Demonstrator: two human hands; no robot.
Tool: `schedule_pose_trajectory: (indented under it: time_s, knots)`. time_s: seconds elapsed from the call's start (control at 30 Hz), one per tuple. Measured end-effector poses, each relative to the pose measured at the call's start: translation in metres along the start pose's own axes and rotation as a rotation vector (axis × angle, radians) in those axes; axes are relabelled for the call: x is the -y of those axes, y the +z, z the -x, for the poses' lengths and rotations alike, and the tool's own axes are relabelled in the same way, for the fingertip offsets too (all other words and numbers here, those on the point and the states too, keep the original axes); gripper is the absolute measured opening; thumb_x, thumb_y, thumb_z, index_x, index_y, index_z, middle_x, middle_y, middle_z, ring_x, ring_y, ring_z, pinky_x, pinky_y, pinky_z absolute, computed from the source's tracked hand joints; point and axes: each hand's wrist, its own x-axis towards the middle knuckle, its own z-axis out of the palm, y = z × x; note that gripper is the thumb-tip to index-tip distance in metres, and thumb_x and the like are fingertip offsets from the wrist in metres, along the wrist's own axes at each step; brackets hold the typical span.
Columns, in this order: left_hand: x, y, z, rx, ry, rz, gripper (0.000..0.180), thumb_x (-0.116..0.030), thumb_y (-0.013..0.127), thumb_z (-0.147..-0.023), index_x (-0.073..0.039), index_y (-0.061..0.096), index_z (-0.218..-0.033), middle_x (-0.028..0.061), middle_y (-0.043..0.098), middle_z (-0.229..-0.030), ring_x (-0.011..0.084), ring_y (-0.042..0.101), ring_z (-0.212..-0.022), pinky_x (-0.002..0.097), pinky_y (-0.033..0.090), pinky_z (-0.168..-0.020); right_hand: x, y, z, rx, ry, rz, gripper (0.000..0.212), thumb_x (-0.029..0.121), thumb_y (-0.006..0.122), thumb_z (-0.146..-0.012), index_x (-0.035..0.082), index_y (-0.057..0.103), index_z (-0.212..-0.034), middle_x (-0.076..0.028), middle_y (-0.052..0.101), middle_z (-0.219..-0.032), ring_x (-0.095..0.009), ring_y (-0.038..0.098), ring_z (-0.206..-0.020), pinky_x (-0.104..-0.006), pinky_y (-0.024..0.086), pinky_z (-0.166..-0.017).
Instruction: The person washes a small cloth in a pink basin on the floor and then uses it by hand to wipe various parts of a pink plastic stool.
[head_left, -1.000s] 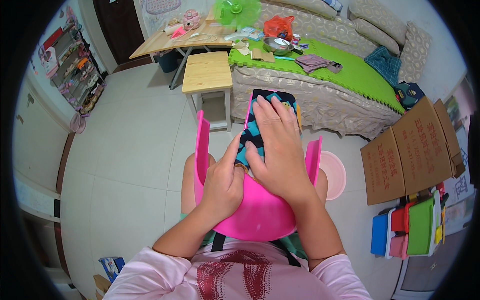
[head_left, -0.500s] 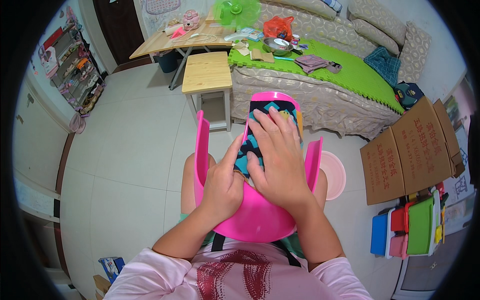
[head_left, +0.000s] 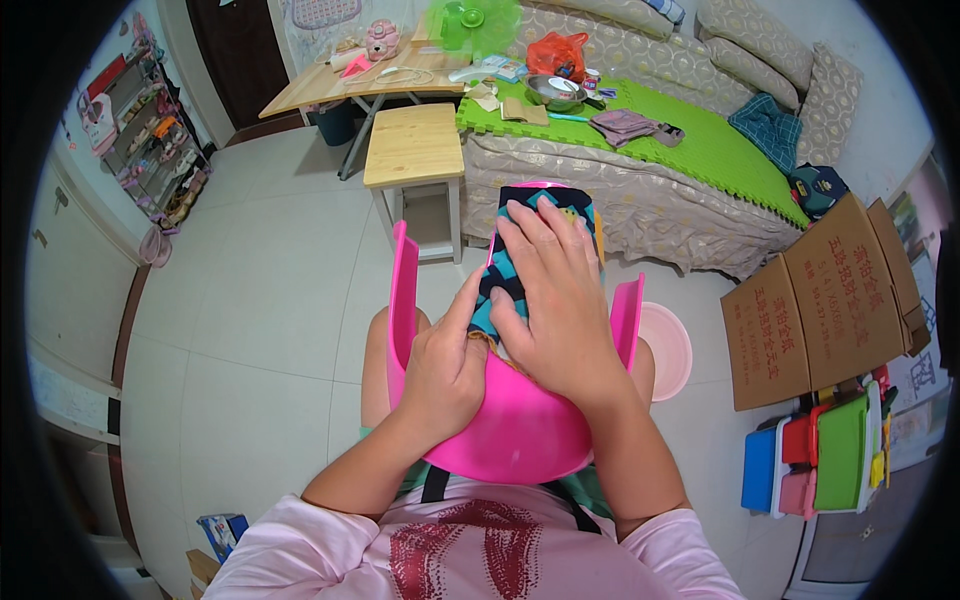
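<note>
A bright pink moulded plastic piece, shaped like a small seat with raised sides, rests on my lap between my knees. Over its far, upright part lies a knit cloth patterned in navy and teal, with an orange-brown near edge. My right hand presses on top of the cloth, fingers stretched forward and slightly apart. At the cloth's near left edge is my left hand, its thumb side pointing forward along the edge. The left hand's other fingers are curled in and partly hidden by the cloth.
Beside my right knee sits a pale pink basin. A cardboard box and coloured bins stand to the right. Ahead are a wooden-topped stool, a folding table and a sofa bed with a green foam mat.
The cloth has slid a little farther away, covering more of the pink far end. My right hand has shifted slightly forward with it; the left has hardly moved.
</note>
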Motion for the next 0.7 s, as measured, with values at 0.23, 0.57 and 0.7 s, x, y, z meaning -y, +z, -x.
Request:
schedule_pose_trajectory:
  time_s: [0.23,0.57,0.7]
  knots:
    - [0.0,0.001,0.002,-0.02,-0.009,0.065,0.061,0.002,0.044,-0.083,0.0,0.038,-0.143,0.0192,0.06,-0.078,0.0337,0.059,-0.071,0.0375,0.043,-0.076,0.002,-0.002,-0.002,-0.01,0.0,0.015,0.053,0.017,0.06,-0.077,-0.005,0.053,-0.125,-0.016,0.049,-0.136,-0.034,0.037,-0.135,-0.0523,0.023,-0.115]
    - [-0.007,-0.004,0.002,0.022,-0.115,0.087,0.065,0.006,0.042,-0.078,-0.001,0.04,-0.143,0.0194,0.059,-0.075,0.0299,0.059,-0.064,0.0364,0.044,-0.072,0.011,-0.001,0.012,-0.018,-0.007,0.005,0.051,0.012,0.061,-0.074,-0.002,0.055,-0.122,-0.014,0.05,-0.133,-0.033,0.038,-0.133,-0.0544,0.025,-0.113]
    - [-0.005,-0.004,0.001,0.01,-0.024,-0.009,0.068,0.009,0.039,-0.074,0.001,0.04,-0.142,0.0203,0.059,-0.075,0.0286,0.06,-0.063,0.0361,0.046,-0.068,0.016,-0.007,0.018,0.006,0.001,-0.021,0.051,0.012,0.06,-0.075,-0.002,0.054,-0.123,-0.015,0.05,-0.134,-0.034,0.039,-0.133,-0.0547,0.026,-0.112]
